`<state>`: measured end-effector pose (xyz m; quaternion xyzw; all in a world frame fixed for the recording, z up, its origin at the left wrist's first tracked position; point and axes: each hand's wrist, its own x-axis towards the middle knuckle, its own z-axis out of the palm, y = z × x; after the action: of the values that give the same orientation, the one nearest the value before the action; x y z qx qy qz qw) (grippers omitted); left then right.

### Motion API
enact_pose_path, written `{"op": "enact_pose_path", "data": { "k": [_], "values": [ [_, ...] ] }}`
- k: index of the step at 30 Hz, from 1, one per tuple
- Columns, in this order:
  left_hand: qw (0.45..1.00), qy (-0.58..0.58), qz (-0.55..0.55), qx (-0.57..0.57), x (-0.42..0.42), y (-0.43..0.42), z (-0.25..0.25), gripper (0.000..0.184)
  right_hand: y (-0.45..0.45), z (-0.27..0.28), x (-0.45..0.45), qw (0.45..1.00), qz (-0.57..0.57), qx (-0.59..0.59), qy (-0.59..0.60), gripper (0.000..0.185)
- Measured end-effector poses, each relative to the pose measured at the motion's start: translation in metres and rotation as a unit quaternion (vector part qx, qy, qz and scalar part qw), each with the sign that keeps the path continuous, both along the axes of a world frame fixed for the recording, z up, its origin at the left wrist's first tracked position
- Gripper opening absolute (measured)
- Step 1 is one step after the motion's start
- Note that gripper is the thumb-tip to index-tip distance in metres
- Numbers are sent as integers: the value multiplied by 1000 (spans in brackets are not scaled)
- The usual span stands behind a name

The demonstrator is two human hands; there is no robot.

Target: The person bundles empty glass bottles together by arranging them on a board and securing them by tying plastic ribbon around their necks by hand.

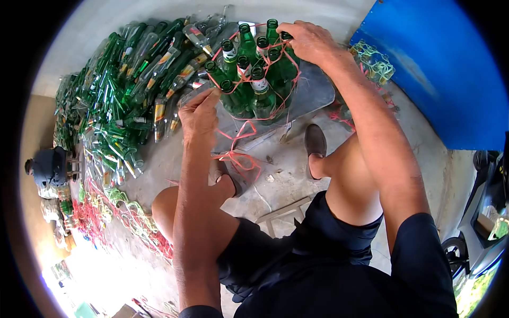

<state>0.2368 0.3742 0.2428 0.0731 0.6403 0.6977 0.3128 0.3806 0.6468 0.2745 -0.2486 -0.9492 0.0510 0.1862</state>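
Several green glass bottles (263, 100) stand upright in a tight cluster on a grey board (315, 95), with pink twine (244, 80) looped around their necks and sides. At the cluster's near left edge, my left hand (200, 112) has its fingers pinched together at the twine beside a bottle neck. My right hand (307, 41) is at the far right of the cluster, its fingers bent over a bottle top and the twine there; what its fingertips hold is hidden. Loose ends of pink twine (236, 158) hang down in front of the bottles onto the floor.
A large pile of bottles (116, 90) lies on the left. Tangled red and green twine (127, 212) is on the floor below it, more twine (374, 63) at the upper right. A blue panel (435, 69) stands right, a motorbike wheel (455, 254) lower right. A person (47, 165) is far left.
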Motion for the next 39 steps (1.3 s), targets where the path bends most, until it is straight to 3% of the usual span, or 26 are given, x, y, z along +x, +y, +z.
{"op": "enact_pose_path", "data": {
  "k": [3,7,10,12,14,17,21,24,39],
  "values": [
    [1000,10,15,-4,-2,-2,-2,18,-15,3,10,999,-38,8,16,35],
    [1000,16,-16,3,-3,-3,3,16,-48,23,13,998,45,6,49,25],
    [1000,15,-20,3,-2,-4,5,17,-63,29,6,973,125,-191,13,21],
    [1000,20,-22,3,-4,-3,2,16,-83,21,9,964,171,-188,76,26],
    [999,31,-21,-5,-6,-2,0,17,-91,17,9,972,170,-151,64,31],
    [999,31,-19,4,-5,-3,-1,17,-97,17,0,981,109,-158,-3,35],
    [1000,23,-14,-1,-3,-6,-1,17,-105,8,-6,982,83,-161,46,38],
    [1000,29,-4,0,1,-4,0,17,-107,4,-6,992,72,-86,50,38],
    [999,38,17,23,24,3,-11,17,-74,18,3,985,153,-74,-29,34]
  ]
}}
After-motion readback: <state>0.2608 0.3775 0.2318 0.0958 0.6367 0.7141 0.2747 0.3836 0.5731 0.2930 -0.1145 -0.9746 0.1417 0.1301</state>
